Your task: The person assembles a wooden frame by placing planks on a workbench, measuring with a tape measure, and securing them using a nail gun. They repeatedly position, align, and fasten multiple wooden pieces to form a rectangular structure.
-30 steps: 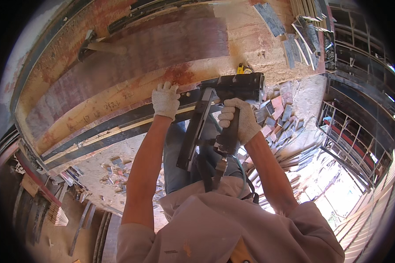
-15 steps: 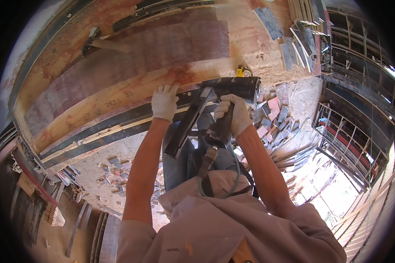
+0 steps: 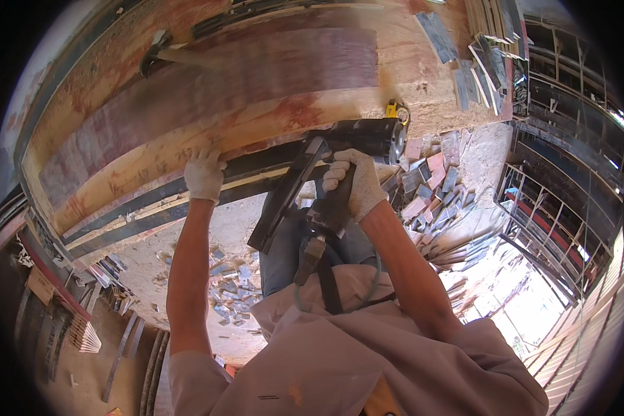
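My right hand (image 3: 357, 184), in a whitish work glove, is closed around the handle of a black pneumatic nail gun (image 3: 364, 135). The gun's long magazine (image 3: 284, 197) slants down to the left, and its body lies at the near edge of a large wooden panel (image 3: 142, 163). An air hose connector (image 3: 312, 256) hangs from the handle's base. My gloved left hand (image 3: 204, 177) rests at the panel's near edge, over dark-faced wood strips (image 3: 128, 229), fingers stretched out on top. Where the nose of the gun meets the wood is hard to make out.
A hammer (image 3: 161, 54) lies on the panel's far left, and a yellow tape measure (image 3: 396, 111) beside the gun. Dark offcuts (image 3: 437, 38) sit at the far right. Scrap wood pieces (image 3: 430, 187) cover the ground below, with a metal frame (image 3: 548, 229) to the right.
My left hand has slid left along the panel's edge. The nail gun and my right hand have shifted slightly left, the gun still in my grip.
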